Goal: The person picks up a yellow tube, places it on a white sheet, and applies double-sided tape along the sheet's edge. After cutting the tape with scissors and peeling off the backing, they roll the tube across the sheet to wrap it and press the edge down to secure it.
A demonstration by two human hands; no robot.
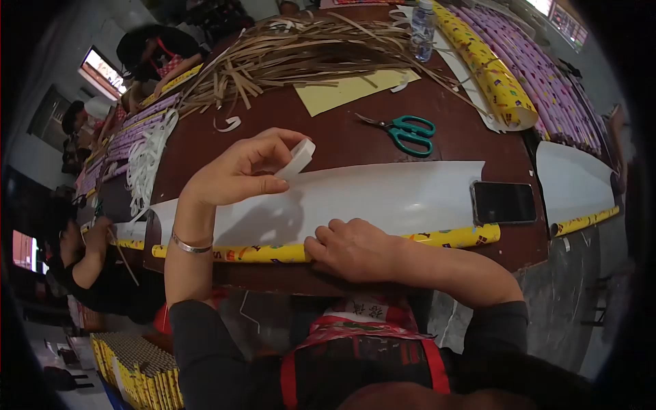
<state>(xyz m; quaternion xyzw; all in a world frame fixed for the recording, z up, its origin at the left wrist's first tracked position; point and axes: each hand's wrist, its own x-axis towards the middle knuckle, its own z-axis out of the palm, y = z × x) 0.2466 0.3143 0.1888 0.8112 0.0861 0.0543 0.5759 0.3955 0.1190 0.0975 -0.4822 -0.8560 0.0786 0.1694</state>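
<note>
My left hand (240, 167) is raised over the table with a small white piece, perhaps a roll of tape (298, 160), pinched between thumb and fingers. Its exact kind is hard to make out. Below, my right hand (352, 249) curls over a yellow patterned paper roll (451, 237) along the table's front edge. The white underside of the wrapping paper sheet (389, 195) spreads out behind that roll. A black phone (504, 202) lies on the sheet's right end. Beyond the sheet are teal-handled scissors (403, 133), with their blades apart.
Brown strips (301, 51) are heaped at the back, beside a yellow sheet (342, 91) and a water bottle (422, 31). Purple rolls (533, 68) and a larger yellow roll (488, 65) lie right. White strips (147, 164) and a co-worker's arm (92, 256) are at left.
</note>
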